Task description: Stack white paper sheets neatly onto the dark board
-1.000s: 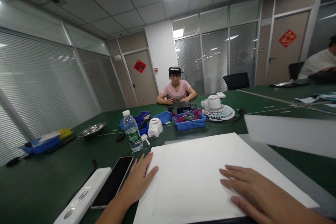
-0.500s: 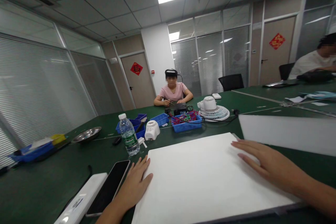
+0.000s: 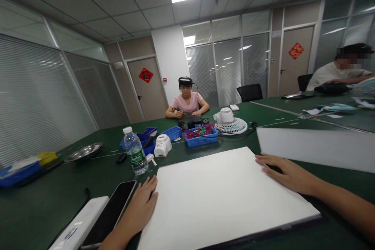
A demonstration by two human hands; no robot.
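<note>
A large white sheet [image 3: 216,195] lies in front of me, with a dark edge of something showing beneath its near side. My left hand [image 3: 143,199] rests at the sheet's left edge, fingers stretched out and the thumb apart. At the upper right edge is my right hand [image 3: 287,170], its fingers extended along the border and touching it; some fingers are partly hidden. Neither hand is wrapped round anything. Just left of my left hand lie a black-screened phone [image 3: 111,213] and a long white box-like device [image 3: 80,222].
A water bottle [image 3: 135,152] stands beyond my left hand. Further off are a white plastic housing [image 3: 163,145], a blue tray of wires [image 3: 202,140] and a white fan [image 3: 231,125]. A white panel [image 3: 316,146] lies right. A metal dish [image 3: 83,153] sits left. Two people sit across the table.
The view has turned slightly right, so most things sit further left. My right hand has drawn outward to the sheet's right edge; my left hand stays at the left edge.
</note>
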